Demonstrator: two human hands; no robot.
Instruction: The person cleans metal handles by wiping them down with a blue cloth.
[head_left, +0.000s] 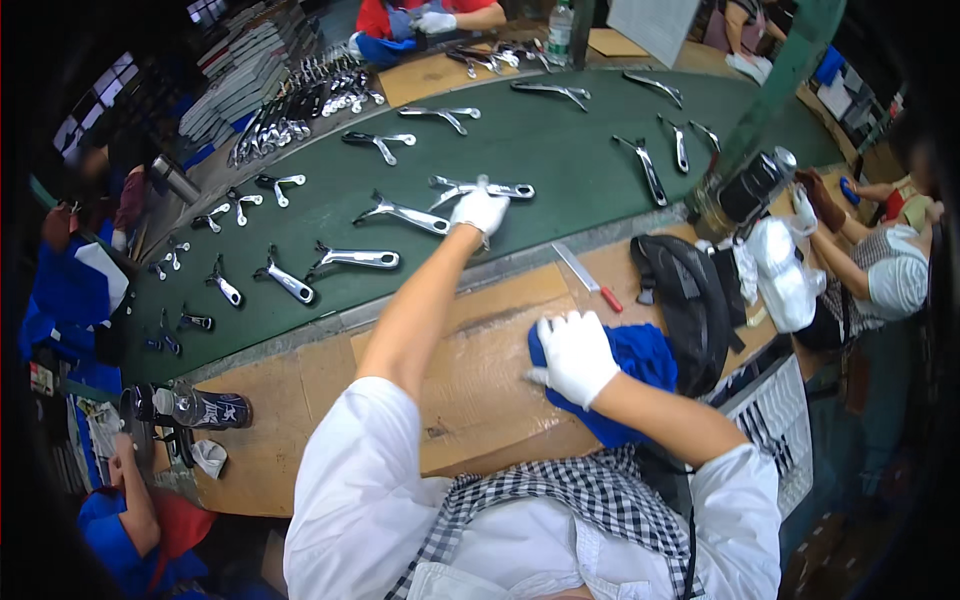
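Observation:
My left hand (480,213), in a white glove, reaches out over the green belt (560,150). Its fingers close on the middle of a shiny chrome forked lever (515,191), partly covering it. Just left of that hand lies another chrome forked lever (410,214), its end close to the glove. My right hand (575,358), also white-gloved, is on a crumpled blue cloth (640,355) at the wooden bench, fingers curled onto it and thumb pointing left. Beyond the right hand's fingertips is a knife (578,275) with a red handle.
Several more chrome levers (355,258) lie spread along the belt. A black mesh bag (680,300) and a dark bottle (750,190) stand to the right, by a green post (780,90). Another bottle (215,408) lies at left. Co-workers sit around the belt.

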